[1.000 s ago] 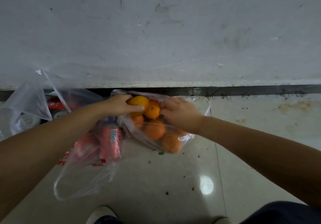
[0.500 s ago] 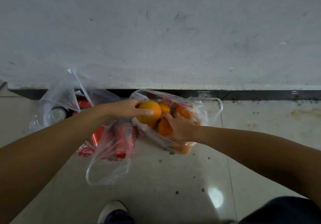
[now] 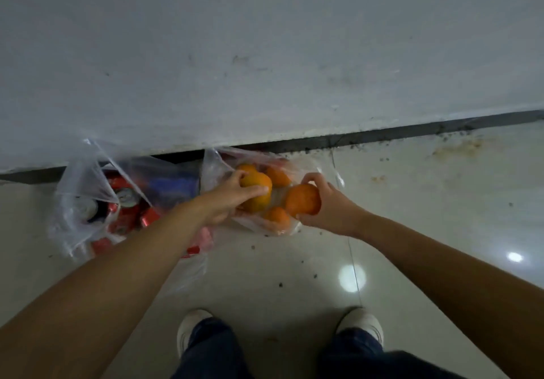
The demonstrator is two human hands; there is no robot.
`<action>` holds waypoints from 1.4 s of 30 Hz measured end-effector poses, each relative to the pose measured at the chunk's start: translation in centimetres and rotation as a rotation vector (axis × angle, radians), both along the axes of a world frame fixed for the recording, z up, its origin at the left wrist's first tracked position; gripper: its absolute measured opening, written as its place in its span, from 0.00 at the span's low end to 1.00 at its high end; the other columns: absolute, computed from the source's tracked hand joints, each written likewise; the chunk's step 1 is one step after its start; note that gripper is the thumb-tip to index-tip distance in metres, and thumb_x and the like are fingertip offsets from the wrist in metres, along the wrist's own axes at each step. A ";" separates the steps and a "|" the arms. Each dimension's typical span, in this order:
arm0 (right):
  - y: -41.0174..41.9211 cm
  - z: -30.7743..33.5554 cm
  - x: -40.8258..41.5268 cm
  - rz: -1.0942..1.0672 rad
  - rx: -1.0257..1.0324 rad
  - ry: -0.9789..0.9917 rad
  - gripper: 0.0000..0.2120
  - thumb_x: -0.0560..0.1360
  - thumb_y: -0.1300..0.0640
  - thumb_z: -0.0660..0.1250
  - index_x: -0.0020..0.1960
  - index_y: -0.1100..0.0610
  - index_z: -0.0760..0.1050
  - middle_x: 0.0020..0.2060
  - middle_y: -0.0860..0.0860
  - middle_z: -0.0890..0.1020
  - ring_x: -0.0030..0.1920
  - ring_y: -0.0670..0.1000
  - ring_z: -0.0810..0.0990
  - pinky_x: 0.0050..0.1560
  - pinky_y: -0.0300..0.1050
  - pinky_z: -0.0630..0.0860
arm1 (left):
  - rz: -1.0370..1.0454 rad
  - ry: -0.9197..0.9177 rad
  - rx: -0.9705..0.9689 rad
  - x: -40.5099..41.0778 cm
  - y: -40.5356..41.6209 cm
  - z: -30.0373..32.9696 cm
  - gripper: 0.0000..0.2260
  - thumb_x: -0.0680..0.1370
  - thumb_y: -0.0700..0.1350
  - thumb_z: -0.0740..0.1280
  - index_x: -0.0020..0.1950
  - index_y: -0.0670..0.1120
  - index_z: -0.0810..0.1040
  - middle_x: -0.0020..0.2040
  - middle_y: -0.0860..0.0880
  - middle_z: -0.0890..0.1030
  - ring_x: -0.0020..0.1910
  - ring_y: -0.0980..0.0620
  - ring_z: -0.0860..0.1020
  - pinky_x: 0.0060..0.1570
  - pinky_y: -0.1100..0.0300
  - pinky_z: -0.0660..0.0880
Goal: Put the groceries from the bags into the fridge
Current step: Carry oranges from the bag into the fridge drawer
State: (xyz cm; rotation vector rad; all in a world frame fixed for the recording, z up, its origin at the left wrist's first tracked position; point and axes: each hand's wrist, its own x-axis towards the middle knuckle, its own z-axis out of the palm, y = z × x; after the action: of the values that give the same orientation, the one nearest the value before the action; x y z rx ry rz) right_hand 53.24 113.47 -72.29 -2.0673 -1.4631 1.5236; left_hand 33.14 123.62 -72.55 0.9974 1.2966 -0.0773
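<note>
A clear plastic bag of oranges (image 3: 216, 169) lies on the floor against the wall. My left hand (image 3: 228, 199) grips a yellow-orange orange (image 3: 259, 194) over the bag's mouth. My right hand (image 3: 329, 205) holds a deeper orange one (image 3: 301, 199) just to the right of it. More oranges (image 3: 278, 218) stay inside the bag. A second clear bag (image 3: 79, 202) with red drink cans (image 3: 125, 221) and a blue pack (image 3: 173, 183) sits to the left. The fridge is not in view.
A grey-white wall (image 3: 265, 55) with a dark base strip (image 3: 412, 133) runs across the back. The glossy tiled floor (image 3: 294, 284) has crumbs and stains on it. My white shoes (image 3: 191, 328) and dark trousers show at the bottom.
My right hand has closed on an orange and drawn it out to the right of the bag. The left hand keeps its orange. The view has tilted down, so my feet show.
</note>
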 end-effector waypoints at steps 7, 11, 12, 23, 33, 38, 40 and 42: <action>-4.1 16.0 2.4 -0.129 0.005 -0.040 0.34 0.71 0.51 0.74 0.69 0.46 0.57 0.65 0.50 0.67 0.57 0.50 0.70 0.49 0.41 0.74 | -0.331 0.177 0.311 1.6 -4.5 16.5 0.36 0.72 0.53 0.71 0.72 0.49 0.54 0.63 0.49 0.64 0.56 0.49 0.70 0.33 0.64 0.73; -6.2 26.3 2.1 -0.157 0.004 -0.037 0.34 0.71 0.49 0.73 0.69 0.45 0.56 0.65 0.50 0.69 0.58 0.51 0.71 0.51 0.44 0.77 | -0.427 0.135 0.366 2.2 -6.0 27.2 0.37 0.71 0.55 0.73 0.73 0.53 0.56 0.69 0.47 0.65 0.61 0.48 0.71 0.42 0.62 0.75; -6.8 29.0 2.0 -0.171 0.014 -0.036 0.34 0.71 0.49 0.72 0.69 0.44 0.56 0.65 0.50 0.69 0.58 0.51 0.72 0.52 0.44 0.77 | -0.463 0.140 0.389 2.4 -6.2 29.8 0.36 0.70 0.55 0.73 0.72 0.53 0.58 0.67 0.47 0.67 0.60 0.49 0.72 0.44 0.60 0.74; -16.8 49.7 0.7 -0.585 0.126 -0.155 0.33 0.72 0.47 0.71 0.70 0.45 0.56 0.65 0.52 0.69 0.58 0.51 0.71 0.54 0.45 0.75 | -0.852 0.086 0.525 7.3 -10.8 50.2 0.37 0.65 0.65 0.70 0.69 0.57 0.59 0.64 0.50 0.69 0.61 0.46 0.72 0.58 0.43 0.74; -39.4 60.5 -3.3 -1.046 0.064 -0.345 0.35 0.68 0.45 0.72 0.69 0.45 0.58 0.64 0.49 0.70 0.58 0.53 0.75 0.54 0.48 0.77 | -1.318 -0.199 0.685 14.4 -26.4 60.5 0.32 0.69 0.58 0.72 0.67 0.52 0.63 0.63 0.46 0.71 0.57 0.47 0.75 0.55 0.48 0.78; -55.7 63.4 -7.3 -1.264 0.025 -0.428 0.34 0.69 0.45 0.72 0.69 0.44 0.59 0.59 0.45 0.68 0.53 0.49 0.73 0.49 0.42 0.74 | -1.560 -0.358 0.745 17.9 -42.0 62.6 0.29 0.70 0.57 0.72 0.66 0.51 0.64 0.61 0.46 0.71 0.55 0.48 0.75 0.51 0.55 0.77; -62.8 64.1 -9.7 -1.340 -0.014 -0.458 0.34 0.69 0.46 0.72 0.69 0.45 0.59 0.58 0.46 0.69 0.53 0.50 0.74 0.50 0.43 0.73 | -1.646 -0.405 0.739 17.8 -49.4 63.0 0.30 0.70 0.56 0.72 0.67 0.50 0.64 0.62 0.45 0.70 0.54 0.48 0.74 0.49 0.57 0.76; -69.8 64.8 -12.1 -1.427 -0.027 -0.478 0.33 0.69 0.46 0.73 0.69 0.46 0.60 0.60 0.48 0.70 0.54 0.51 0.75 0.52 0.44 0.74 | -1.731 -0.463 0.734 17.2 -56.6 63.4 0.30 0.70 0.56 0.73 0.67 0.51 0.64 0.63 0.45 0.69 0.55 0.48 0.73 0.51 0.56 0.76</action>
State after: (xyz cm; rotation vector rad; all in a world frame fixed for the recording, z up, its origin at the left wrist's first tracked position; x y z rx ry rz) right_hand 41.19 43.68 -7.49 -2.5151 0.2073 0.4532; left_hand 50.32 67.00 -9.13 2.3410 -0.3219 -0.6631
